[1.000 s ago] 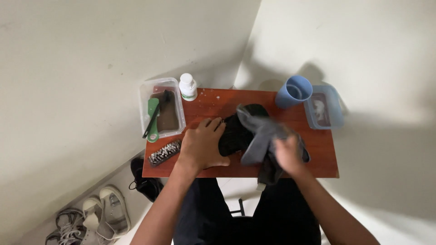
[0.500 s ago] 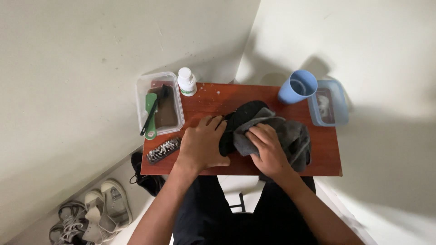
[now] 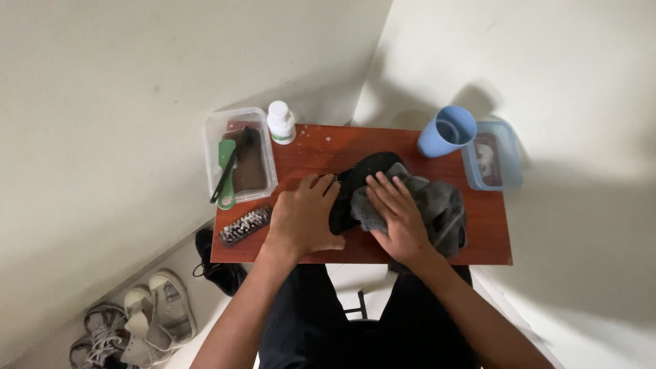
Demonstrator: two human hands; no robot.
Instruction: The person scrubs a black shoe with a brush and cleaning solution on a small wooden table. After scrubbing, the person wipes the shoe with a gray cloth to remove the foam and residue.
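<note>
The shoe [image 3: 362, 179], black and low, lies on its side near the middle of the small red-brown table [image 3: 321, 154], half covered by a grey cloth [image 3: 437, 205] that drapes over it toward the right edge. It looks light and fairly stiff in the sole but yielding in the upper, so it should give under pressure and want bracing; the firmest hold is likely the heel or the sole edge. The cloth looks soft, limp and easy to bunch. The left hand [image 3: 305, 217] rests flat with fingers spread against the shoe's left side, pinning it and closed on nothing. The right hand [image 3: 400, 213] lies palm down on the cloth, fingers stretched, pressing it onto the shoe rather than gripping it. Counted: one shoe on the table, one cloth, one bristle brush [image 3: 244, 225] at the left front corner, one white bottle [image 3: 281, 122] at the back edge, one blue cup [image 3: 445, 131] tilted at the back right, and two clear tubs. The left tub [image 3: 217, 130] holds a green-handled tool [image 3: 226, 171] and something dark I cannot make out; the right tub [image 3: 509, 160] has a blue rim. On the floor at lower left lie pale sneakers [image 3: 147, 318], at least two, and one dark shoe [image 3: 208, 263] shows under the table's edge.
</note>
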